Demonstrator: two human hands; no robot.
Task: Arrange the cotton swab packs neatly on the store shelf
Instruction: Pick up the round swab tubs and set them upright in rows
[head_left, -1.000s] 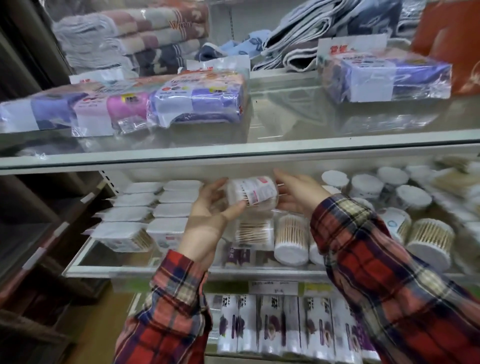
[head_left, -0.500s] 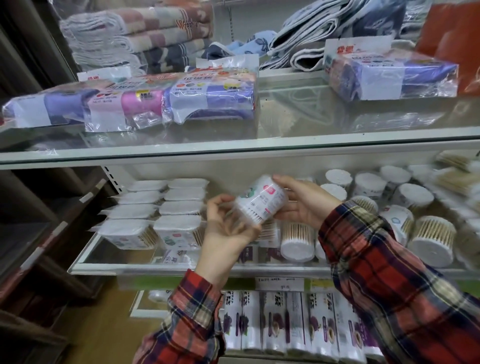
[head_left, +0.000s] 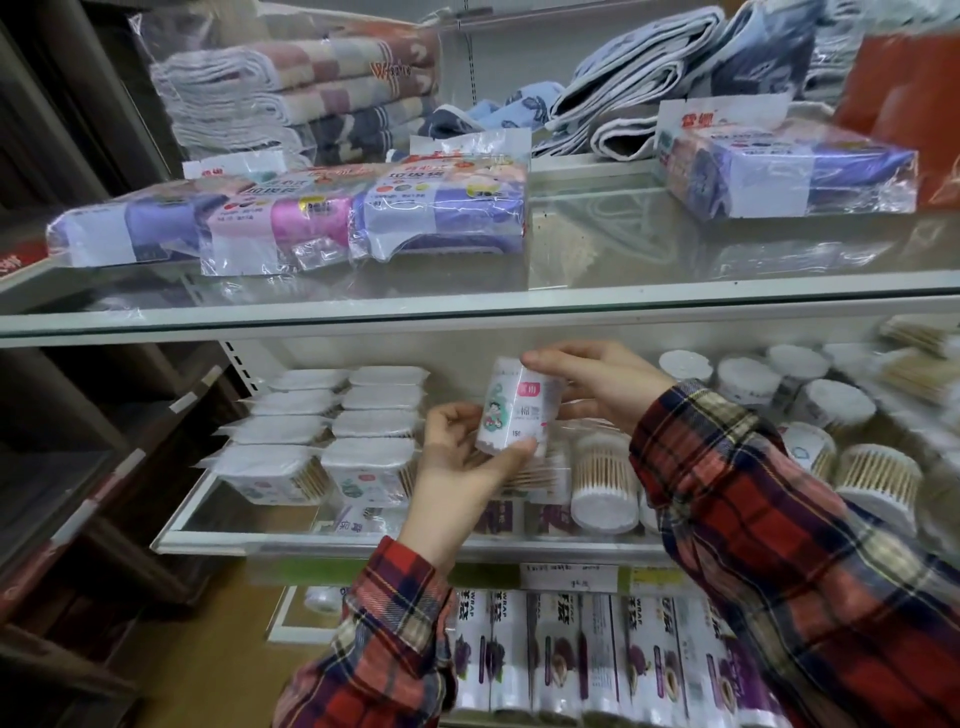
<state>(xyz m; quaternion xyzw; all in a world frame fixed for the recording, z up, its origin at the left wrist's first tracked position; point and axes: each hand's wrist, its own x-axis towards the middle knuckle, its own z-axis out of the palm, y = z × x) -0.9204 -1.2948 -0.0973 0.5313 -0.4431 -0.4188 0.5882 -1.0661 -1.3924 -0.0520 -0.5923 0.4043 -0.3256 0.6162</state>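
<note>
A round cotton swab pack (head_left: 517, 408) with a white label and a pink tag is held almost upright in front of the middle glass shelf (head_left: 332, 540). My left hand (head_left: 460, 467) grips it from below, thumb across its lower rim. My right hand (head_left: 597, 387) holds its top and right side with curled fingers. Behind it stand more round swab packs (head_left: 605, 486), some lying on their sides. Flat rectangular swab packs (head_left: 363, 457) sit in two rows at the left of the same shelf.
Further round packs (head_left: 831, 410) crowd the right side of the shelf. The glass shelf above (head_left: 623, 270) carries wrapped cloth bundles (head_left: 436, 218) and folded towels (head_left: 301, 98). Boxes of wrap (head_left: 597, 660) line the shelf below. Dark wooden shelving (head_left: 62, 467) stands at left.
The swab pack has turned from lying sideways to almost upright. My left hand has slid under its lower end, and my right hand has shifted to its top.
</note>
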